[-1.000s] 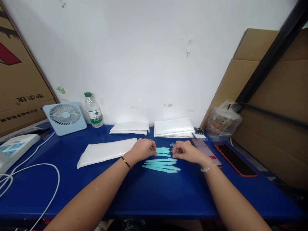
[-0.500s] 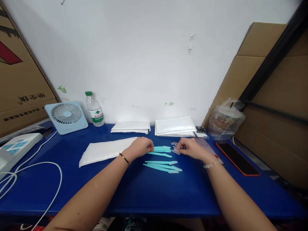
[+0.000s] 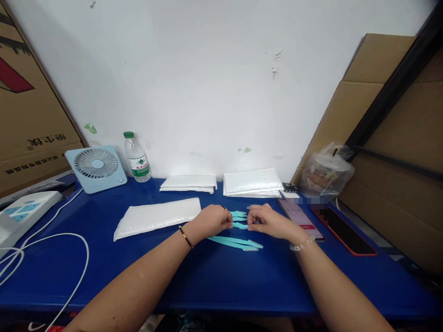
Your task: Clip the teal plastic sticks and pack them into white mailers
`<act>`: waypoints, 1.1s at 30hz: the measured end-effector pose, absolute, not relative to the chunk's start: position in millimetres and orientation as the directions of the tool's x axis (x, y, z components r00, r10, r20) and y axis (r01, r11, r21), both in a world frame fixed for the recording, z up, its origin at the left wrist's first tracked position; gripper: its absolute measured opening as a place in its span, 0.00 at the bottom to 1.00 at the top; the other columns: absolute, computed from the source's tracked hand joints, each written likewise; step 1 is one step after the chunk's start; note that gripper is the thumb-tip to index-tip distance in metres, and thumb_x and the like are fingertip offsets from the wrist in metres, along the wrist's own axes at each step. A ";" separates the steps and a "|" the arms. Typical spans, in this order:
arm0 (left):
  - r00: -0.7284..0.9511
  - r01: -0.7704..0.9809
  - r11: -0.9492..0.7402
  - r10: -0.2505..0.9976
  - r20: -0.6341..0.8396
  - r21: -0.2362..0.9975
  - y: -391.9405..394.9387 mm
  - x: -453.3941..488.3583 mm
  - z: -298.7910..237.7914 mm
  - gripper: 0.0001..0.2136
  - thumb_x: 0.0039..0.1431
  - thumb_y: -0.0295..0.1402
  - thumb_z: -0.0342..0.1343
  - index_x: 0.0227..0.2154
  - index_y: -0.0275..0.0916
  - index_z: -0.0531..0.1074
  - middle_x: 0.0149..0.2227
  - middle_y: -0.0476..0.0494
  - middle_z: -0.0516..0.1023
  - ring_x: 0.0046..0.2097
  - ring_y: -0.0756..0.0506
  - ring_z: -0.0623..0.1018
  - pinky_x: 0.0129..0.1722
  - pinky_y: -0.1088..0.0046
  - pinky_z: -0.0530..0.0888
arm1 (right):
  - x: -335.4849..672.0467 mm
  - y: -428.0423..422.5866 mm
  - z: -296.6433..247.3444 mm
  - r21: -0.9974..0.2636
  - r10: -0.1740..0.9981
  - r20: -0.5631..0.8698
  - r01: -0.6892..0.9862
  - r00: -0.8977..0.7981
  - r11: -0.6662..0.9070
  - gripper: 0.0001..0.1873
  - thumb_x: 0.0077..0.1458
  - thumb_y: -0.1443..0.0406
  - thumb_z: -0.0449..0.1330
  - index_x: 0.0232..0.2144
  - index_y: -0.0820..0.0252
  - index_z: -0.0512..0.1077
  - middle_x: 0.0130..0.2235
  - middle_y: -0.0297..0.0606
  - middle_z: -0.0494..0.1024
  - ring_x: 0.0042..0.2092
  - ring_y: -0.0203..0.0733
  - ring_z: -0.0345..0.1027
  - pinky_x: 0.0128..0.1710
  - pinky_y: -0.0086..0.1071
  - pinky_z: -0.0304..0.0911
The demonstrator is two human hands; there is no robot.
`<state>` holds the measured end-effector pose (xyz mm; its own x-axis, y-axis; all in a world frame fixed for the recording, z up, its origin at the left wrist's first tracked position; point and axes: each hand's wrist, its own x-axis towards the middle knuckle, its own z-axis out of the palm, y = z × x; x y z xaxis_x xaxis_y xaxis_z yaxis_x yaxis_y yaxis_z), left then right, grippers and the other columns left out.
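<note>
Several thin teal plastic sticks lie on the blue table between my hands. My left hand is curled, its fingertips pinching the end of one teal stick. My right hand is curled too, fingers pressed together at the other end of the same cluster of sticks; what it grips is too small to name. A white padded envelope lies flat just left of my left hand.
Two stacks of white envelopes sit against the wall. A small blue fan, a water bottle and a white cable are at the left. Two phones and a bagged cup are at the right. Cardboard stands on both sides.
My hands have drawn closer together over the teal sticks. The left hand moved right and a little nearer to me. Fewer sticks lie loose in front.
</note>
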<state>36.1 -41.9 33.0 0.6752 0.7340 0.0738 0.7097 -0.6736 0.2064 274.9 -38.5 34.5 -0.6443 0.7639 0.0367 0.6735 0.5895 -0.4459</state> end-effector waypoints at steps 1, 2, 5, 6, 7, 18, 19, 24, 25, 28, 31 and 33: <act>0.653 0.727 -0.654 0.753 0.083 0.209 -39.4 34.0 32.1 0.07 0.56 0.36 0.54 0.32 0.41 0.76 0.33 0.47 0.79 0.36 0.46 0.75 0.32 0.74 0.65 | 278.7 -36.5 34.6 -0.451 0.783 0.052 0.685 -0.620 0.573 0.10 0.55 0.59 0.57 0.27 0.58 0.70 0.32 0.35 0.71 0.35 0.39 0.64 0.43 0.36 0.53; 0.629 0.745 -0.631 0.772 0.089 0.215 -36.7 31.8 31.0 0.07 0.56 0.36 0.54 0.31 0.41 0.76 0.33 0.47 0.79 0.36 0.46 0.75 0.31 0.73 0.64 | 282.8 -34.3 34.5 -0.455 0.807 0.065 0.703 -0.586 0.547 0.09 0.55 0.60 0.57 0.27 0.59 0.71 0.32 0.35 0.71 0.35 0.39 0.64 0.42 0.36 0.53; 0.590 0.773 -0.593 0.803 0.086 0.225 -30.2 26.5 27.9 0.07 0.56 0.37 0.54 0.32 0.42 0.75 0.33 0.48 0.78 0.35 0.46 0.75 0.31 0.73 0.64 | 293.2 -29.9 34.4 -0.463 0.865 0.078 0.751 -0.495 0.471 0.09 0.53 0.59 0.58 0.29 0.59 0.72 0.33 0.37 0.72 0.35 0.41 0.65 0.38 0.35 0.56; 0.591 0.772 -0.594 0.802 0.088 0.224 -29.2 25.8 27.4 0.08 0.56 0.38 0.55 0.33 0.42 0.75 0.34 0.48 0.78 0.35 0.46 0.75 0.31 0.73 0.64 | 294.7 -30.3 34.9 -0.469 0.865 0.074 0.749 -0.495 0.469 0.09 0.52 0.58 0.59 0.30 0.59 0.72 0.33 0.37 0.72 0.35 0.41 0.65 0.38 0.34 0.56; 0.596 0.768 -0.600 0.798 0.094 0.223 -29.0 25.6 27.5 0.08 0.55 0.39 0.55 0.35 0.42 0.75 0.35 0.48 0.78 0.37 0.46 0.75 0.32 0.73 0.64 | 294.8 -31.7 35.8 -0.476 0.853 0.059 0.736 -0.519 0.481 0.10 0.52 0.57 0.59 0.30 0.58 0.72 0.34 0.37 0.72 0.35 0.41 0.65 0.37 0.34 0.56; 0.715 0.660 -0.672 0.699 -0.007 0.335 -47.7 39.5 31.8 0.06 0.53 0.37 0.57 0.31 0.43 0.76 0.30 0.49 0.78 0.32 0.48 0.75 0.28 0.75 0.64 | 266.7 -50.8 35.0 -0.399 0.718 -0.038 0.669 -0.695 0.627 0.03 0.50 0.65 0.61 0.27 0.58 0.71 0.32 0.33 0.71 0.33 0.37 0.64 0.41 0.35 0.55; 0.698 0.676 -0.659 0.716 0.001 0.330 -46.3 38.7 31.7 0.05 0.54 0.34 0.55 0.30 0.42 0.76 0.29 0.49 0.78 0.32 0.48 0.75 0.28 0.75 0.64 | 269.5 -47.9 34.9 -0.402 0.725 -0.013 0.667 -0.689 0.627 0.03 0.51 0.65 0.60 0.27 0.58 0.71 0.32 0.33 0.71 0.33 0.38 0.64 0.39 0.33 0.56; 0.587 0.763 -0.571 0.808 0.044 0.302 -32.1 24.6 34.4 0.06 0.53 0.31 0.53 0.30 0.41 0.75 0.32 0.48 0.79 0.34 0.48 0.75 0.29 0.75 0.64 | 291.7 -32.1 35.1 -0.438 0.844 0.088 0.740 -0.529 0.510 0.05 0.53 0.64 0.57 0.28 0.59 0.71 0.33 0.36 0.71 0.33 0.38 0.65 0.31 0.30 0.57; 0.574 0.773 -0.559 0.818 0.045 0.301 -30.2 22.0 35.1 0.06 0.53 0.33 0.54 0.32 0.41 0.75 0.33 0.48 0.79 0.34 0.48 0.75 0.29 0.75 0.64 | 294.1 -31.2 35.7 -0.452 0.862 0.100 0.749 -0.497 0.484 0.05 0.52 0.63 0.58 0.29 0.59 0.71 0.33 0.36 0.71 0.33 0.39 0.65 0.31 0.30 0.57; 0.570 0.765 -0.565 0.818 0.083 0.309 -31.4 19.6 39.1 0.11 0.50 0.39 0.58 0.37 0.42 0.74 0.36 0.49 0.77 0.36 0.47 0.75 0.30 0.75 0.64 | 290.4 -37.8 39.4 -0.494 0.824 0.089 0.693 -0.560 0.525 0.09 0.50 0.59 0.61 0.31 0.58 0.72 0.34 0.35 0.70 0.34 0.39 0.65 0.32 0.30 0.58; 0.615 0.723 -0.593 0.786 0.060 0.355 -42.9 23.7 46.3 0.13 0.50 0.43 0.59 0.35 0.42 0.73 0.35 0.50 0.76 0.35 0.48 0.74 0.30 0.75 0.64 | 273.8 -53.3 42.6 -0.498 0.677 -0.018 0.594 -0.736 0.632 0.11 0.44 0.59 0.65 0.31 0.57 0.73 0.34 0.34 0.71 0.33 0.37 0.65 0.30 0.28 0.57; 0.666 0.692 -0.616 0.746 -0.002 0.376 -53.6 27.7 49.3 0.13 0.50 0.45 0.58 0.35 0.43 0.73 0.33 0.50 0.76 0.34 0.49 0.74 0.28 0.76 0.63 | 261.7 -62.7 42.3 -0.455 0.628 -0.061 0.581 -0.776 0.674 0.09 0.42 0.62 0.66 0.29 0.57 0.73 0.32 0.33 0.71 0.32 0.37 0.64 0.28 0.28 0.56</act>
